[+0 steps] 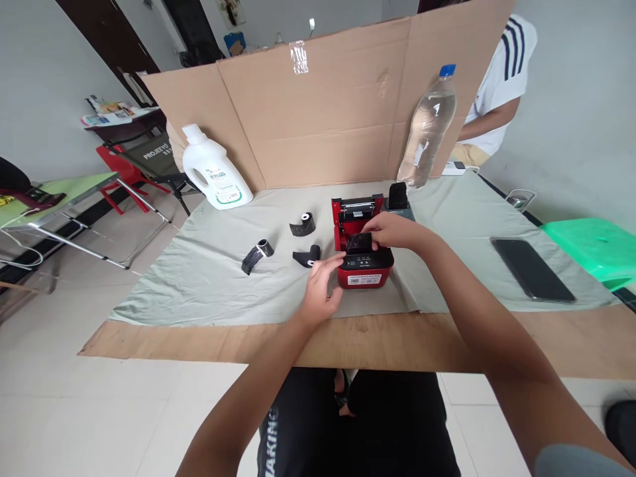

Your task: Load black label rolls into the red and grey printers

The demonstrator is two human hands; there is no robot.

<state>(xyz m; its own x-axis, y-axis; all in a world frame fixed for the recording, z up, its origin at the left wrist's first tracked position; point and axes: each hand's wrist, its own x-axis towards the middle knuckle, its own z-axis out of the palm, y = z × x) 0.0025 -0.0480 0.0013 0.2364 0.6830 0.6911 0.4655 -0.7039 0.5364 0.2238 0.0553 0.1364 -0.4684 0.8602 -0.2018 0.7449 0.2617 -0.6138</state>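
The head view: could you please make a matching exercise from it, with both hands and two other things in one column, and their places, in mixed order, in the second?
1. Right hand
2. Left hand
3. White detergent jug
4. Black smartphone

A. Lying flat on the cloth, at the picture's right
B. At the near left edge of the label printer
C. By the left part of the cardboard
D. At the black film inside the open printer

Pairs: 1-D, 2-B, 3-C, 4-A

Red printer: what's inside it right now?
Inside the open red printer is a shiny black piece, perhaps a roll, with the right hand at its right end. Its underside and whatever lies beneath it are covered, so I can't tell.
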